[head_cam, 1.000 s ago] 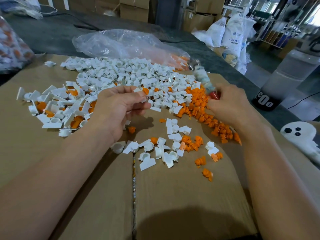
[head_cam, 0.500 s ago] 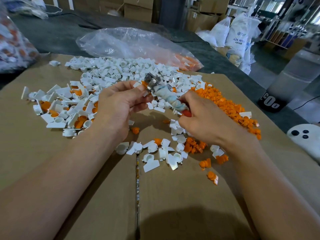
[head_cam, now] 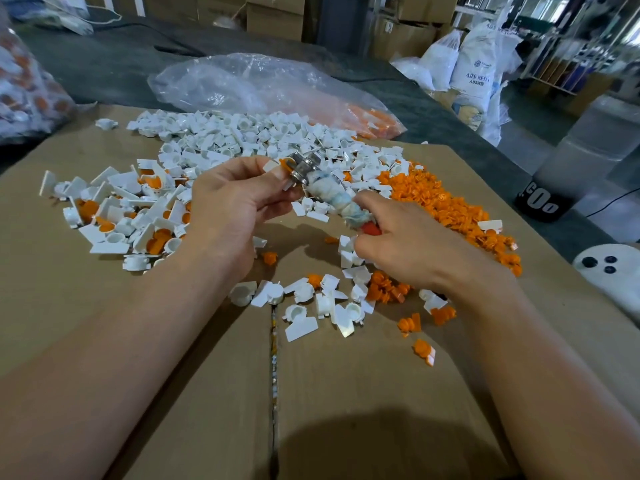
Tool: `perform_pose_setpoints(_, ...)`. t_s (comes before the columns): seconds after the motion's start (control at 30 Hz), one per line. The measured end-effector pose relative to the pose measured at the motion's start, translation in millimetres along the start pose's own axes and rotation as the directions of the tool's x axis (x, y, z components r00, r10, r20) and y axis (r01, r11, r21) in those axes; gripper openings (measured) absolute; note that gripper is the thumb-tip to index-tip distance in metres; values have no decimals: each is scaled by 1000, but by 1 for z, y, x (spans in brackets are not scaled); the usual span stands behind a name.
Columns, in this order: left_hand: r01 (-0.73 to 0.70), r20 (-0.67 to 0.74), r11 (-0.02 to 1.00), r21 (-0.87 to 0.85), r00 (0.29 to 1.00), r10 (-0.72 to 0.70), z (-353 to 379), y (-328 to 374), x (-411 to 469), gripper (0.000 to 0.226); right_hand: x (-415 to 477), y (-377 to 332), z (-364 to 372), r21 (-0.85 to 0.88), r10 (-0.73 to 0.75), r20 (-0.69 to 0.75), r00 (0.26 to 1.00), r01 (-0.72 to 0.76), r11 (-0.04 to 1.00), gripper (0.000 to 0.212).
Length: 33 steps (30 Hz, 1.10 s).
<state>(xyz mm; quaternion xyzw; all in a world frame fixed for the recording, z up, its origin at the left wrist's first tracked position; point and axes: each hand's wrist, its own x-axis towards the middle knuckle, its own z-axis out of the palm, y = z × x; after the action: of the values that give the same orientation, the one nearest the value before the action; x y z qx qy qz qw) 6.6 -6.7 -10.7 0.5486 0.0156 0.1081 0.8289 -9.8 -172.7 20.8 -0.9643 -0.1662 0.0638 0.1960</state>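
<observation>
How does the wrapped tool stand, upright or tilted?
Tilted. The tool slants from the right hand up to the left hand, its metal head against the small part pinched there.

The left hand (head_cam: 239, 206) pinches a white piece (head_cam: 270, 166), perhaps orange-plugged. The right hand (head_cam: 408, 244) grips a rag-wrapped tool (head_cam: 325, 192) pointing ten o'clock.

Just one cam here, head-worn and wide-angle, aimed forward and down at the worktop (head_cam: 86, 323) from close up, near edge right under the lens.
</observation>
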Motion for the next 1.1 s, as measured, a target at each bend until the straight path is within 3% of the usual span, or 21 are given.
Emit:
perform_pose_setpoints(0.17, 17, -5, 1000, -1, 1000, -17, -1, 0, 1, 17, 0, -4, 2, 0, 1, -9, 1000, -1, 1000, 33)
perform_pose_setpoints(0.4, 46, 1, 999, 11, 999, -46, -3, 0, 0, 21, 2, -5, 7, -43, -48, -45, 998, 46, 998, 9)
perform_pose_setpoints(1.1, 87, -56, 996, -18, 995, -88, -3, 0, 0, 26, 10, -2, 22, -100, -87, -142, 986, 73, 992, 13)
